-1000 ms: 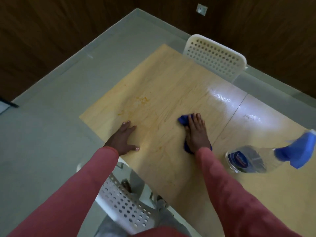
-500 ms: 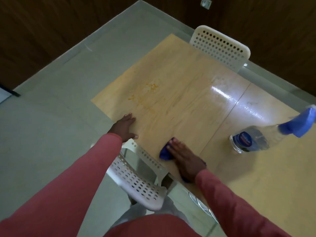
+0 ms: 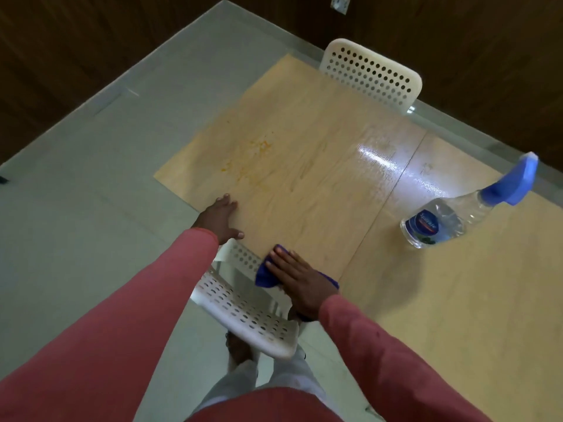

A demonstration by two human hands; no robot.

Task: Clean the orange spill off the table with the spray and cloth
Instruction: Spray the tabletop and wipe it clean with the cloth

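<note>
Right hand (image 3: 300, 281) flat on the blue cloth (image 3: 264, 277) at the near edge of the table (image 3: 426, 315) — fingers straight, pressing down, not gripping. Left hand (image 3: 220, 219) is spread flat on the wood too, fingers relaxed, holding nothing, just bracing. The orange spill (image 3: 248, 159) sits well ahead of the cloth, beyond the left hand's fingertips — not yet wiped away. The cloth looks soft and limp, bunched under the palm; it should slide easily under flat pressure, so palm on its middle is the hold to want. The spray bottle (image 3: 447, 222) stands well off to the right, clear plastic, probably light and smooth — best taken round the neck under its blue trigger head (image 3: 515, 182). A white chair (image 3: 246, 315) is tucked right below the hands.
</note>
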